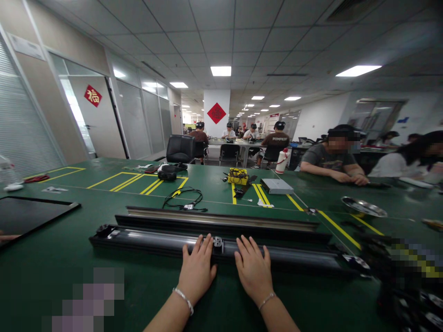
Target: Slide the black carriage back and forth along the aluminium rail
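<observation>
A long black channel-shaped rail (152, 240) lies crosswise on the green table in front of me. My left hand (197, 265) rests on its near side, fingers stretched out and flat. To the right, my right hand (254, 267) lies on the same rail with its fingers spread. Between the two hands sits a small metal fitting (218, 243) on the rail. Just behind runs a second long dark strip (221, 222) with a pale inner face, roughly parallel to the rail. Neither hand is wrapped round anything.
A coiled black cable (183, 198), a yellow object wound with wire (238, 175) and a flat grey box (277, 186) lie beyond the strips. A black panel (34, 216) is at left, a metal dish (363, 207) at right. A co-worker (332, 159) sits across the table.
</observation>
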Demonstrator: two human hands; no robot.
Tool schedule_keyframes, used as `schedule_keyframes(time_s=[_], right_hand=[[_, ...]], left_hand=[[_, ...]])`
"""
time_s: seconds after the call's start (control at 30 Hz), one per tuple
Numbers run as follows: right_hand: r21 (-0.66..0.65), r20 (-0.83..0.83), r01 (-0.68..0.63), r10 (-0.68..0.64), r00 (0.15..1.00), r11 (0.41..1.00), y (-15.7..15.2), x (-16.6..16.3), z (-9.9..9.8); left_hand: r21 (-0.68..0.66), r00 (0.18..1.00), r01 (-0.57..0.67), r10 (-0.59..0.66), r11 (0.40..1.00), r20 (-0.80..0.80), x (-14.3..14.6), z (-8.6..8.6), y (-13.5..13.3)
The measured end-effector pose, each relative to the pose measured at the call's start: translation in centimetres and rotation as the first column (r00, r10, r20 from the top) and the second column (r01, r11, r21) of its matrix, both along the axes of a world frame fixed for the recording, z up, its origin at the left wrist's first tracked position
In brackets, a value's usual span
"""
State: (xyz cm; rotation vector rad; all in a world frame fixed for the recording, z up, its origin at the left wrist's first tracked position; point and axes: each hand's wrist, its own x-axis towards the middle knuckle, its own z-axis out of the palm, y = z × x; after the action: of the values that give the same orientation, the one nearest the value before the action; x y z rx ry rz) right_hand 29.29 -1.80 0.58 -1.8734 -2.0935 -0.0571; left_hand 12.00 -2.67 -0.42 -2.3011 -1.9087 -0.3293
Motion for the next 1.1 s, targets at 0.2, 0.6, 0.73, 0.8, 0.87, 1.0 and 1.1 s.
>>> schedule_keyframes(time_s=[0.2, 0.6, 0.73, 0.8, 0.87, 1.0, 1.1], right_hand=[[-0.018, -0.006, -0.006, 0.006, 1.0, 1.0, -0.02, 0.0, 0.14], [0.01, 0.005, -0.002, 0.002, 1.0, 1.0, -0.07, 0.0, 0.04], [0.016, 0.009, -0.002, 0.002, 1.0, 1.0, -0.01, 0.03, -0.05], [0.013, 0.011, -0.002, 0.002, 1.0, 1.0, 0.01, 0.04, -0.07], [0.011, 0.008, -0.001, 0.001, 1.0, 1.0, 0.01, 0.04, -0.04], [0.018, -0.011, 0.0, 0.0, 1.0, 1.0, -0.02, 0.07, -0.02], [0.025, -0.023, -0.001, 0.001, 1.0, 1.0, 0.03, 0.11, -0.18]], left_hand=[[-0.022, 1.0, 0.001, -0.001, 1.0, 0.011, 0.06, 0.29, -0.06], [-0.017, 1.0, -0.002, 0.002, 1.0, 0.014, 0.5, -0.28, 0.11], [-0.017, 1.0, -0.015, 0.015, 1.0, 0.017, 0.69, -0.42, 0.17], [-0.02, 1.0, -0.018, 0.018, 1.0, 0.016, 0.76, -0.37, 0.18], [-0.027, 1.0, -0.021, 0.021, 0.999, 0.012, 0.8, -0.23, 0.17], [-0.043, 0.999, -0.035, 0.035, 0.998, 0.012, 0.82, 0.06, 0.15], [-0.042, 0.999, -0.028, 0.029, 0.999, 0.032, 0.81, 0.06, 0.17]])
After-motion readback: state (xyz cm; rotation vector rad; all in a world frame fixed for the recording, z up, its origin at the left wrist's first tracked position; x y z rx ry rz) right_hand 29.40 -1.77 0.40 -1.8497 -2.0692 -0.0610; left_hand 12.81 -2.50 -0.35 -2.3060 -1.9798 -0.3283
